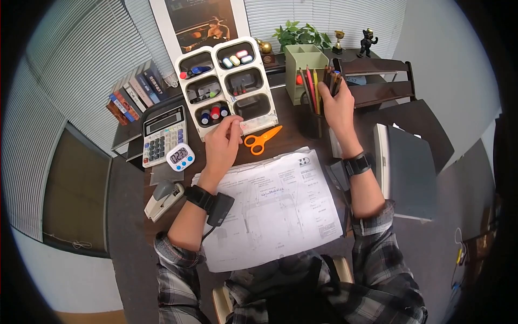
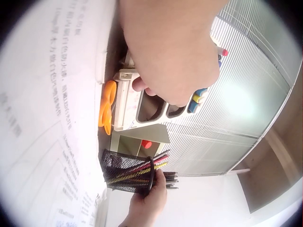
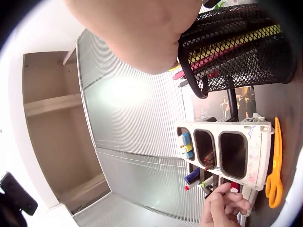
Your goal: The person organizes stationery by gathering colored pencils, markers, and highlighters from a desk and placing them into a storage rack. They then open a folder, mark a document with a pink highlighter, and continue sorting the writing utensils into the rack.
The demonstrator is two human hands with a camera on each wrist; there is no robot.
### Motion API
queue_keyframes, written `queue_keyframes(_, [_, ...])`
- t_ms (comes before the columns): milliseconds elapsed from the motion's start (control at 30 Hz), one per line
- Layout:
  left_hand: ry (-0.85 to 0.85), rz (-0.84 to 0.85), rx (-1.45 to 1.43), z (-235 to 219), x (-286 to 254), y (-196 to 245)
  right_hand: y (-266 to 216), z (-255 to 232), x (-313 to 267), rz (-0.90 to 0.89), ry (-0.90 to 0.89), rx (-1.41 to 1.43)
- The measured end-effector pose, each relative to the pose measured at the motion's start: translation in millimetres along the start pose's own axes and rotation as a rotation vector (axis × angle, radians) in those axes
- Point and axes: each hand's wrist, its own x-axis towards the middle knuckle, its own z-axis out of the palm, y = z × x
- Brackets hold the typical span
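A white six-compartment organizer (image 1: 256, 127) leans upright at the back of the desk. My left hand (image 1: 222, 143) rests at its lower front edge, fingers loosely curled beside the compartment of small bottles (image 1: 216, 112); nothing shows in its grasp. My right hand (image 1: 339, 110) is at the mouth of a black mesh pen cup (image 2: 124, 163), gripping several dark pencils (image 1: 330, 78) that stand in it. A red pencil (image 1: 309, 81) and a yellow pencil (image 1: 316, 86) rise beside the thumb. Orange scissors (image 1: 261, 140) lie in front of the organizer.
Printed drawing sheets (image 1: 275, 216) cover the front of the desk. At left are a calculator (image 1: 164, 135), a white timer (image 1: 181, 157) and a stapler (image 1: 163, 200). A green holder (image 1: 294, 65) stands behind the cup, with a dark folder (image 1: 413, 167) at right.
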Motion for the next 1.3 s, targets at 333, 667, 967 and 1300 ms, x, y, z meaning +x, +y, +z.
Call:
queue_keyframes(333, [-0.002,0.002,-0.009,0,-1,1,18,8,4,0.001,0.057,0.232])
queue_keyframes(667, [-0.007,-0.001,0.003,0,-1,3,19,9,4,0.004,0.057,0.261])
queue_keyframes(967, [-0.012,0.004,0.007,0,-1,2,19,6,4,0.013,0.071,0.168])
queue_keyframes(1300, [-0.007,0.008,-0.003,1,-1,1,16,6,3,0.042,0.081,0.168])
